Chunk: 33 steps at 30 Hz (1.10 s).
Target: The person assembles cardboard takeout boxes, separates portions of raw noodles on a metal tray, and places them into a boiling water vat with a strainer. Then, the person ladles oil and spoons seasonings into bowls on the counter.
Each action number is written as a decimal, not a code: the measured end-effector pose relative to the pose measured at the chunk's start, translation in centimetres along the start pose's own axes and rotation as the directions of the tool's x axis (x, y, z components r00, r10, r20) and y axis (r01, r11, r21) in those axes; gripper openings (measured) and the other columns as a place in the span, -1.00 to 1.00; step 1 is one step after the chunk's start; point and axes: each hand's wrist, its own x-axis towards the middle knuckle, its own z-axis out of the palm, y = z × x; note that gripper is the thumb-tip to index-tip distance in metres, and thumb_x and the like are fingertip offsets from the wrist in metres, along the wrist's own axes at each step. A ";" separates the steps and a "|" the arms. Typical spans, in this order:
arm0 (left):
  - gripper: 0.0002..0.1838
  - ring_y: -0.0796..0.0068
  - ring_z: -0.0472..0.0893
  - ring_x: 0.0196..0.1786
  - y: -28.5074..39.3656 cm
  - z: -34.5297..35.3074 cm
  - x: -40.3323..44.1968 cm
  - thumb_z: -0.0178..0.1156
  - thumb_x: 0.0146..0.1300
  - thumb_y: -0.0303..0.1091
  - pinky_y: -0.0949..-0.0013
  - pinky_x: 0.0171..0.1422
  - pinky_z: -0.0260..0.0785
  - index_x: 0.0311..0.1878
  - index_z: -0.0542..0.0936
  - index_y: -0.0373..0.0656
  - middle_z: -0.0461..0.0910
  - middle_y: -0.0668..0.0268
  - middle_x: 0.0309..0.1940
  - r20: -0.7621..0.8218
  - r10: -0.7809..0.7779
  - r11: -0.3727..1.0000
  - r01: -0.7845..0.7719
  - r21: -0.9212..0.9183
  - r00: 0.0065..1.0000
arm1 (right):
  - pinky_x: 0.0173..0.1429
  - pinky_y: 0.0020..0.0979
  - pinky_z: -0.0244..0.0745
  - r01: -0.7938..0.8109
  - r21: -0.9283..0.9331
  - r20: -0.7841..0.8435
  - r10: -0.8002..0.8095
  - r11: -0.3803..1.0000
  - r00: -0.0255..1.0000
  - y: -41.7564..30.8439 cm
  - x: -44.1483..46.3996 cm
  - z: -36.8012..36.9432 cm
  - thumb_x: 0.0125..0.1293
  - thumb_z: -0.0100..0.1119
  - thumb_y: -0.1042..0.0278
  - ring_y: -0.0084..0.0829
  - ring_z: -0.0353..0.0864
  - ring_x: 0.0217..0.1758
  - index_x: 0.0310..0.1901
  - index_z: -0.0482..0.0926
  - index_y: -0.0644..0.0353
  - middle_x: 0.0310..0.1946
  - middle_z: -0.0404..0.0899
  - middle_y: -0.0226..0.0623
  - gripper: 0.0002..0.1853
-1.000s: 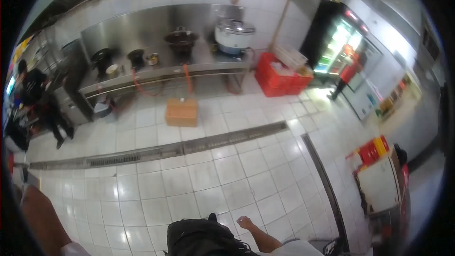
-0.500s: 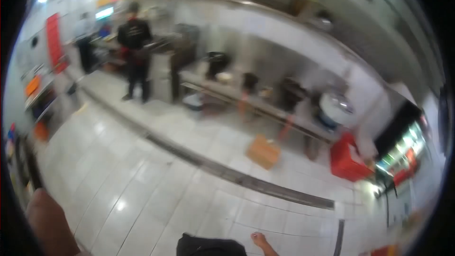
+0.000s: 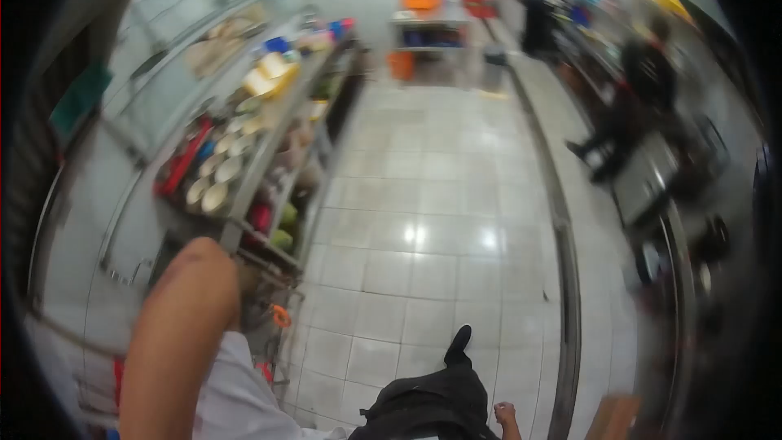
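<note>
My right hand (image 3: 505,414) hangs low beside my dark trousers (image 3: 428,403), above the tiled floor. Its fingers look loosely curled, and I see nothing held in them. A bare, bent left arm (image 3: 183,334) rises large at the lower left, elbow toward the shelving. The left hand itself is out of view. One black shoe (image 3: 460,345) of mine is set forward on the tiles.
At left a long shelf unit (image 3: 281,138) carries stacked bowls (image 3: 216,195). A table with an orange basin (image 3: 421,1) stands at the far end. Right of the drain channel (image 3: 564,293), one person (image 3: 648,69) is by the counter, another (image 3: 539,0) farther back. A cardboard box (image 3: 612,417) sits lower right.
My view has swung left, from the stove counter to the aisle and the left shelving. The co-workers and box now appear farther right. More of my left arm shows.
</note>
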 end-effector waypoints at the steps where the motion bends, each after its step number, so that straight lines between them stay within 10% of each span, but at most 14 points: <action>1: -0.43 0.19 0.46 0.06 -0.8 -0.4 1.6 0.10 0.22 -0.04 0.21 0.15 0.34 0.18 0.31 -0.22 0.41 0.17 0.07 0.002 0.123 0.991 -0.123 0.061 0.992 | -0.41 -0.31 0.56 0.056 -0.036 0.027 -0.055 0.998 0.998 -3.0 3.9 -0.7 0.04 0.24 0.23 -0.33 0.61 -0.48 -0.29 0.62 0.25 -0.50 0.61 -0.15 -0.73; 5: -0.40 0.16 0.46 0.09 -4.3 0.2 3.9 0.12 0.21 -0.02 0.20 0.17 0.35 0.20 0.30 -0.21 0.41 0.16 0.09 0.046 0.458 0.877 -0.460 0.142 0.888 | -0.54 -0.35 0.53 0.210 0.042 -0.002 -0.210 0.977 0.978 -13.3 14.0 -1.8 0.08 0.19 0.31 -0.42 0.57 -0.56 -0.29 0.59 0.29 -0.55 0.58 -0.20 -0.77; 7: -0.61 0.24 0.46 -0.07 -8.6 0.2 -3.6 0.03 0.23 -0.16 0.26 0.06 0.34 0.02 0.37 -0.22 0.44 0.17 -0.09 0.065 -0.131 0.940 0.103 0.325 0.989 | -0.52 -0.34 0.53 0.286 0.073 0.003 -0.287 0.956 0.958 -18.2 18.3 -2.5 0.10 0.16 0.31 -0.41 0.57 -0.54 -0.30 0.58 0.29 -0.56 0.58 -0.21 -0.78; 8: -0.71 0.29 0.46 -0.15 -10.6 -0.1 -8.6 -0.02 0.24 -0.23 0.30 0.01 0.34 -0.07 0.40 -0.23 0.46 0.18 -0.18 0.035 -0.461 0.813 0.406 0.418 0.887 | -0.51 -0.33 0.53 0.344 0.044 -0.006 -0.344 0.938 0.939 -20.1 20.1 -2.0 0.11 0.14 0.32 -0.41 0.58 -0.52 -0.29 0.57 0.30 -0.55 0.58 -0.22 -0.78; 9: -0.79 0.33 0.46 -0.23 -12.1 -0.4 -13.6 -0.06 0.25 -0.31 0.33 -0.05 0.33 -0.16 0.43 -0.23 0.47 0.18 -0.28 -0.022 -0.739 0.586 0.659 0.471 0.673 | -0.50 -0.33 0.54 0.404 0.027 -0.022 -0.403 0.914 0.915 -22.7 21.8 -1.4 0.13 0.12 0.33 -0.41 0.58 -0.50 -0.27 0.56 0.30 -0.54 0.57 -0.22 -0.78; 10: -0.82 0.37 0.45 -0.31 -12.6 -0.5 -19.1 -0.11 0.27 -0.38 0.37 -0.10 0.33 -0.25 0.46 -0.24 0.48 0.19 -0.37 -0.081 -0.910 0.323 0.819 0.474 0.406 | -0.48 -0.31 0.54 0.138 0.126 0.138 -0.155 0.982 0.978 -26.7 21.5 -2.2 0.13 0.10 0.33 -0.39 0.59 -0.46 -0.22 0.54 0.29 -0.49 0.58 -0.21 -0.76; 12: -0.86 0.63 0.43 -0.33 -9.5 -2.6 -31.7 -0.08 0.29 -0.47 0.53 -0.18 0.28 -0.36 0.46 -0.23 0.47 0.37 -0.43 -0.217 -0.971 -0.177 0.910 0.376 -0.099 | -0.49 -0.31 0.54 0.133 0.136 0.197 -0.158 0.982 0.968 -32.6 22.3 -1.2 0.13 0.11 0.32 -0.39 0.58 -0.47 -0.20 0.54 0.29 -0.48 0.58 -0.21 -0.75; 16: -0.79 0.53 0.51 -0.34 14.6 -9.9 -55.6 0.00 0.26 -0.27 0.39 -0.25 0.36 -0.33 0.51 -0.22 0.52 0.34 -0.53 -0.345 -0.617 -0.787 0.553 0.273 -0.707 | -0.48 -0.36 0.53 0.330 0.067 0.238 -0.336 0.942 0.911 -41.0 26.7 0.8 0.13 0.11 0.29 -0.42 0.56 -0.48 -0.20 0.54 0.30 -0.50 0.57 -0.23 -0.73; 17: -0.72 0.48 0.50 -0.37 19.2 -9.4 -55.0 -0.10 0.34 -0.27 0.32 -0.24 0.37 -0.22 0.53 -0.26 0.57 0.21 -0.37 -0.439 -0.354 -0.834 0.067 0.547 -0.826 | -0.49 -0.41 0.51 0.470 0.058 0.222 -0.470 0.881 0.854 -42.0 28.6 1.4 0.14 0.10 0.28 -0.44 0.55 -0.49 -0.21 0.54 0.31 -0.51 0.57 -0.23 -0.72; 19: -0.72 0.43 0.51 -0.36 26.1 -10.2 -55.2 -0.09 0.32 -0.26 0.30 -0.22 0.37 -0.22 0.53 -0.25 0.57 0.20 -0.37 -0.409 -0.024 -0.755 -0.252 0.606 -0.912 | -0.50 -0.44 0.48 0.514 0.104 0.227 -0.524 0.851 0.821 -47.1 29.0 0.6 0.15 0.10 0.27 -0.46 0.54 -0.51 -0.22 0.55 0.32 -0.51 0.57 -0.23 -0.72; 23: -0.72 0.35 0.52 -0.35 25.8 -10.8 -55.8 -0.08 0.28 -0.24 0.24 -0.19 0.37 -0.24 0.54 -0.22 0.56 0.17 -0.39 -0.335 0.287 -0.782 -0.421 0.459 -0.898 | -0.54 -0.50 0.39 0.548 0.212 0.195 -0.584 0.809 0.788 -55.4 29.8 -1.0 0.18 0.09 0.26 -0.50 0.51 -0.57 -0.25 0.55 0.33 -0.52 0.58 -0.24 -0.73; 29: -0.73 0.22 0.54 -0.32 15.0 -12.7 -67.4 -0.06 0.21 -0.21 0.16 -0.15 0.38 -0.26 0.55 -0.18 0.56 0.12 -0.41 -0.253 0.257 -0.860 -0.341 0.380 -0.933 | -0.53 -0.50 0.41 0.564 -0.008 0.337 -0.529 0.826 0.779 -59.0 37.4 -0.3 0.18 0.09 0.28 -0.51 0.52 -0.56 -0.30 0.56 0.31 -0.55 0.57 -0.28 -0.76; 33: -0.73 0.13 0.55 -0.30 4.0 -15.0 -79.6 -0.04 0.17 -0.19 0.11 -0.12 0.38 -0.27 0.56 -0.16 0.56 0.09 -0.42 -0.177 -0.023 -0.847 -0.075 0.526 -0.984 | -0.51 -0.44 0.43 0.564 -0.033 0.349 -0.519 0.825 0.780 -57.8 45.3 0.1 0.19 0.07 0.22 -0.48 0.48 -0.58 -0.35 0.55 0.29 -0.61 0.52 -0.29 -0.74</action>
